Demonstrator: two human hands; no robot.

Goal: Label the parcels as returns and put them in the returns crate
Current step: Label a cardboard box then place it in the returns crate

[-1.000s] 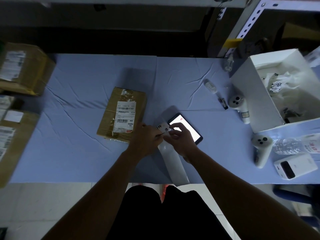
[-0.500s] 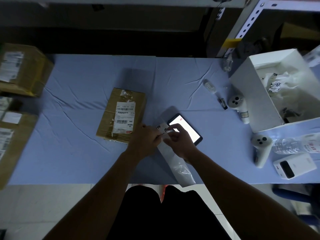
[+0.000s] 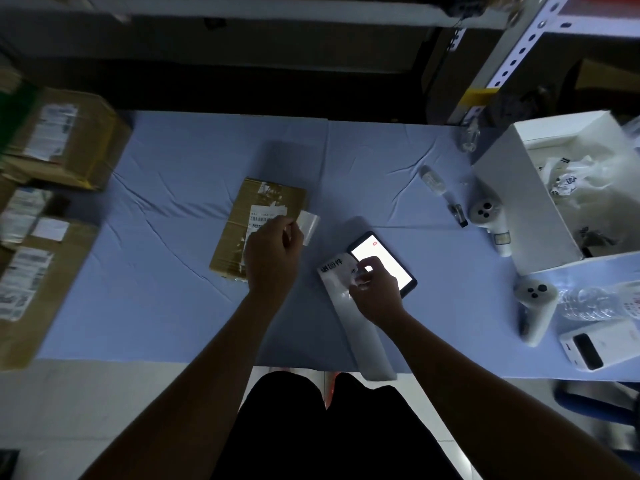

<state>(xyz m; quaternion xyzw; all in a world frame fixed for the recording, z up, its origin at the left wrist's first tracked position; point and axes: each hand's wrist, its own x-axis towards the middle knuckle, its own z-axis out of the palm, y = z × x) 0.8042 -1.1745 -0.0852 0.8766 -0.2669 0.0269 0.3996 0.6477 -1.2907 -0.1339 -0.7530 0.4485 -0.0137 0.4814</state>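
Two hands work close to the near edge. The right hand (image 3: pixel 375 292) pinches the top of the label strip (image 3: pixel 337 275), whose tail hangs off the table (image 3: pixel 173 306) and, I'd guess, could slide away if that grip loosens. Just beyond, the left hand (image 3: pixel 272 252) pinches a peeled sticker (image 3: pixel 310 226) by one edge, above the right side of the brown parcel (image 3: pixel 249 216) lying mid-table. Dangling like that, it looks liable to curl, stick to itself, or land crooked over the parcel's barcode.
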